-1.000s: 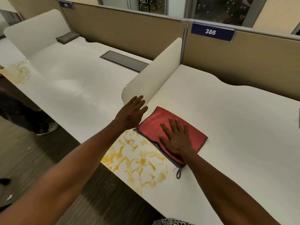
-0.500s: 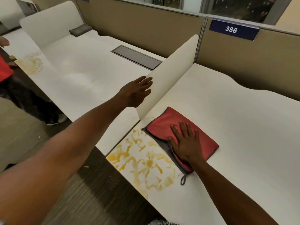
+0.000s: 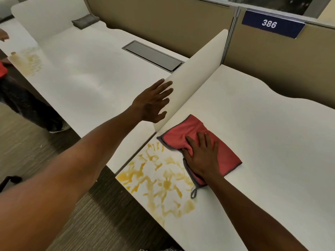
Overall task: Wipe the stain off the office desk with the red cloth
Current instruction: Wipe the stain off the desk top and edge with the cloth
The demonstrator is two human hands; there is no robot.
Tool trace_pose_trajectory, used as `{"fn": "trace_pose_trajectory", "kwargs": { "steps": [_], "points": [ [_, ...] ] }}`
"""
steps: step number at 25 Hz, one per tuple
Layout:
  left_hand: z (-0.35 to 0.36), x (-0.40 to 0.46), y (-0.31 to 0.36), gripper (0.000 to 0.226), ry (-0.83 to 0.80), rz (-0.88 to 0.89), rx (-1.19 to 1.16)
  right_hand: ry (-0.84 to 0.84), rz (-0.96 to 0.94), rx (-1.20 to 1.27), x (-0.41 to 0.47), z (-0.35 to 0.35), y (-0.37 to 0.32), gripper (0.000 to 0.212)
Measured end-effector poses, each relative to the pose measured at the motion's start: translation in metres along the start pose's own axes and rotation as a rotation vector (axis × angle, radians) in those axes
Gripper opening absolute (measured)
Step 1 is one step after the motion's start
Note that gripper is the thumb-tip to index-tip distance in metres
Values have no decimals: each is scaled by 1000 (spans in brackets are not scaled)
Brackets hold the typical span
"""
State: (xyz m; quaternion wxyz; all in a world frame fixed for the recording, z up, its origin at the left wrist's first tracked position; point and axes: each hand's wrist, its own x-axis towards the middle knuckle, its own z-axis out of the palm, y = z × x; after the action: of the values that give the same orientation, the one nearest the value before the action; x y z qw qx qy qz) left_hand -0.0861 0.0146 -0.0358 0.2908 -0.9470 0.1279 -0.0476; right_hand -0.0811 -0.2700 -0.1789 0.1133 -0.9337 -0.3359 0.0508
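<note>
Right hand (image 3: pixel 203 156) lies palm-down on the red cloth (image 3: pixel 199 149), fingers spread and nearly straight, pressing it flat on the worktop (image 3: pixel 262 142); fabric bunches a little under the thumb and index finger. Cloth has a grey hem and a grey hanging loop (image 3: pixel 194 192) trailing off its near corner, just beside the right wrist. Yellow stain (image 3: pixel 159 180) sits on the worktop just left of the right hand, from the cloth's left edge out to the front edge of the worktop; cloth touches its upper margin but does not cover it. Left hand (image 3: pixel 154 104) is extended forward, fingers straight and apart, holding nothing, up against the near end of the white divider (image 3: pixel 192 84); contact cannot be confirmed. Divider runs away from the left hand to the tan partition (image 3: pixel 281 57), which carries a blue "386" label (image 3: pixel 270 24). Beyond the left hand: grey hatch (image 3: pixel 152 56) set in the neighbouring worktop, and further left a second faint yellow stain (image 3: pixel 30 60).
</note>
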Motion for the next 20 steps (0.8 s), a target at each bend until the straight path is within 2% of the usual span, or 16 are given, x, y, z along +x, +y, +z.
{"fn": "trace_pose_trajectory", "kwargs": {
  "steps": [3,7,13,14,18,20],
  "points": [
    [0,0,2,59,69,-8,-18,96,36,32,27,-6,-10,44],
    [5,1,2,55,161,-10,-74,-36,3,46,44,-3,-18,57],
    [18,1,0,58,279,-10,-100,-80,-350,17,-10,11,5,59],
    [20,1,1,60,291,-12,-112,-76,-325,-2,-6,11,8,60],
    [27,2,2,62,360,-17,-164,-68,20,-4,41,8,-27,61],
    [27,2,0,65,339,-18,-170,-78,62,39,58,11,-56,60]
  ]
}}
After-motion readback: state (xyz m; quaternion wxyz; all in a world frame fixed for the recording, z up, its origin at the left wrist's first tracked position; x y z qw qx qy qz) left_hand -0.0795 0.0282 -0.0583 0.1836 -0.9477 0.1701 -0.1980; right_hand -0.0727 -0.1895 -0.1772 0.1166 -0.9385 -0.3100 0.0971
